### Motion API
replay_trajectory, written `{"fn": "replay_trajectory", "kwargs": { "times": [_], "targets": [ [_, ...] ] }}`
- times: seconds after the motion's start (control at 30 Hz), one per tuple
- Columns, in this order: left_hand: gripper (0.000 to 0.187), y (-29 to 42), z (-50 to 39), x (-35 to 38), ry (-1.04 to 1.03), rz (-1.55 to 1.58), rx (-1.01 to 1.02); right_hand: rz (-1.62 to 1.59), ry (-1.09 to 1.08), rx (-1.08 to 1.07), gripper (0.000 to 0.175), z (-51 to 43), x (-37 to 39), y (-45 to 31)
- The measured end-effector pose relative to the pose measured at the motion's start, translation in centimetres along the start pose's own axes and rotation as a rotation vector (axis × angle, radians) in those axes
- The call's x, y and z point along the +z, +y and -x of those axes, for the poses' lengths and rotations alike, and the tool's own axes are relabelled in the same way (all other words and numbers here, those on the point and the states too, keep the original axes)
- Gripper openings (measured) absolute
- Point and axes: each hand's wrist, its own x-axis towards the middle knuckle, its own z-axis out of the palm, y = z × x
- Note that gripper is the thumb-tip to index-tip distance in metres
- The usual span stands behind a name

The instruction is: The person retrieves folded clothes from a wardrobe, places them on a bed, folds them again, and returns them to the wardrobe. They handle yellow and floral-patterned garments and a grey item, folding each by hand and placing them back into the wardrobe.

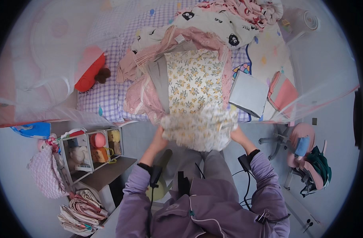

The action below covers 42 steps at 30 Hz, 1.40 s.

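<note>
Between my two hands is a bunched white cloth [200, 128] with a yellow print, blurred by motion. My left hand [161, 139] grips its left side and my right hand [237, 135] its right side; the fingers are mostly hidden behind the fabric. Just beyond, a lemon-print cloth [195, 80] lies spread on the bed. Whether the two are one piece I cannot tell. Under the spread cloth are a grey cloth [159, 84] and a pink patterned garment or cover [142, 98] with white trim.
Right of the cloths lie a grey flat box-like item [249, 92] and a pink folded item [284, 92]. A red plush toy [90, 71] rests at left. Sheer netting [38, 74] hangs over the bed. A shelf rack [90, 151] stands left, a pink swivel chair [302, 136] right.
</note>
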Motion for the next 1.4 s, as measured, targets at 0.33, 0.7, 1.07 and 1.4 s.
{"fn": "replay_trajectory", "kwargs": {
  "times": [0.33,0.7,1.07,1.4],
  "targets": [
    [0.043,0.8,-12.1,0.9,0.264,0.198,-0.401,-0.133,0.388,0.049,0.036,-12.2,-1.3,-4.9],
    [0.052,1.1,-24.4,-2.2,0.361,0.254,-0.217,-0.211,0.442,0.069,0.046,-25.4,-6.2,-8.4],
    [0.048,-4.5,-20.2,0.5,0.445,0.134,-0.336,-0.331,0.292,0.085,0.058,-20.3,-4.0,-5.6],
    [0.027,0.5,-5.7,2.8,0.424,0.291,-0.271,-0.165,0.216,0.182,0.044,-6.2,-0.9,-6.4]
  ]
}}
